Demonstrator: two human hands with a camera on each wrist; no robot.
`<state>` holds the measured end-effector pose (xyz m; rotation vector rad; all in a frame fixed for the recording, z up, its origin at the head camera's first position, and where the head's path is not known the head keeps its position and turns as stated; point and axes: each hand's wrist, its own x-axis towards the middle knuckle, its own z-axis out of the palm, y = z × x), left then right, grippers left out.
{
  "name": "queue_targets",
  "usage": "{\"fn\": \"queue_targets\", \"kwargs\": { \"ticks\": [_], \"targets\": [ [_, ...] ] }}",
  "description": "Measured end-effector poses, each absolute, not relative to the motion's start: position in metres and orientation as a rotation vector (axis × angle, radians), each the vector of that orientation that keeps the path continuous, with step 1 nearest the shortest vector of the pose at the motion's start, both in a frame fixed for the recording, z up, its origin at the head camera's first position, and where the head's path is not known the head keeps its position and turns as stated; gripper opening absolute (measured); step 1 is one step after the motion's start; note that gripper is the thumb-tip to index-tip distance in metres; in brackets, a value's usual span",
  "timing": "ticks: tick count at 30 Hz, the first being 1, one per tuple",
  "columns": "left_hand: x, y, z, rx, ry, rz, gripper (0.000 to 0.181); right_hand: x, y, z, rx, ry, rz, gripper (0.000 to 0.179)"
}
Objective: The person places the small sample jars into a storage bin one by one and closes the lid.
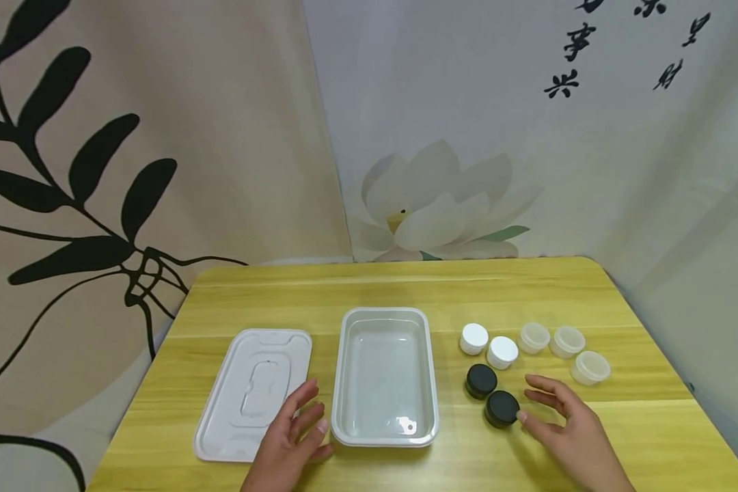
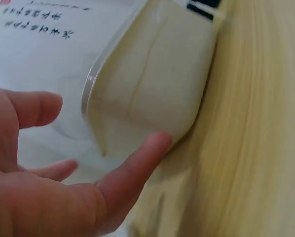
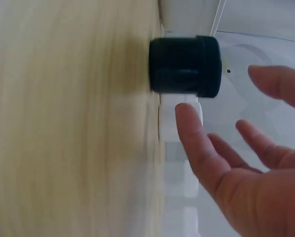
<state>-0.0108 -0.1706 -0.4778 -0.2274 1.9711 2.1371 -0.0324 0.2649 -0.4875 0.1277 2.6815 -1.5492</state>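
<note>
My left hand (image 1: 292, 437) hovers with spread fingers between a flat white lid (image 1: 227, 410) and a white rectangular container (image 1: 338, 410), holding nothing. In the left wrist view, its fingers (image 2: 137, 165) come near the container's side wall (image 2: 152, 84). My right hand (image 1: 568, 430) is held with parted, bent fingers just right of the nearer black-lidded jar (image 1: 501, 409). The right wrist view shows this dark jar (image 3: 184, 66) upright, a small gap from the fingertips (image 3: 187, 114). A second black-lidded jar (image 1: 481, 380) stands just behind it.
Behind the black jars are two white-capped jars (image 1: 474, 338) (image 1: 502, 352). Three small translucent cups (image 1: 534, 337) (image 1: 568, 341) (image 1: 591, 367) stand to the right. Everything rests on a wood-grain table (image 1: 270, 294), with a printed curtain (image 1: 252, 137) behind it.
</note>
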Motion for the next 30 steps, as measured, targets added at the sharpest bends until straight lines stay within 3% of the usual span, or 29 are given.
{"fn": "queue_targets", "kwargs": {
  "ticks": [10,30],
  "targets": [
    [-0.013,-0.169,-0.489,-0.090,1.668,2.190,0.081,-0.037,0.260,-0.491,0.174,2.529,-1.635,0.060],
    [-0.017,-0.165,-0.501,0.068,1.403,2.305,0.067,-0.038,0.251,-0.505,0.168,2.432,-1.667,0.063]
  ]
}}
